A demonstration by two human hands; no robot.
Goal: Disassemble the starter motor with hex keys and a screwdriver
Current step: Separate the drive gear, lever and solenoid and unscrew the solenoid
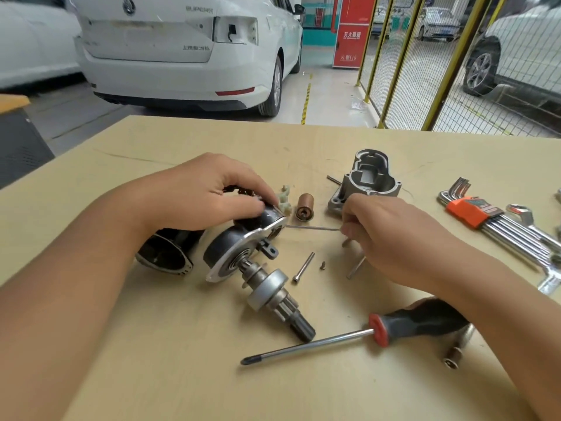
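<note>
The black starter motor (230,247) lies on the table with its silver plate and pinion shaft (273,294) pointing toward me. My left hand (209,192) grips the top of the motor's smaller black cylinder. My right hand (391,235) pinches a thin hex key (312,228), whose tip reaches the motor's plate. A screwdriver (349,335) with a black and red handle lies in front, partly under my right forearm. The aluminium nose housing (364,183) sits behind my right hand.
A hex key set (498,223) in an orange holder and a spanner (525,217) lie at the right. A copper plunger (304,207), white plastic pieces (283,202), a long bolt (303,267), a small screw (322,265) and a black end cap (165,253) lie around the motor.
</note>
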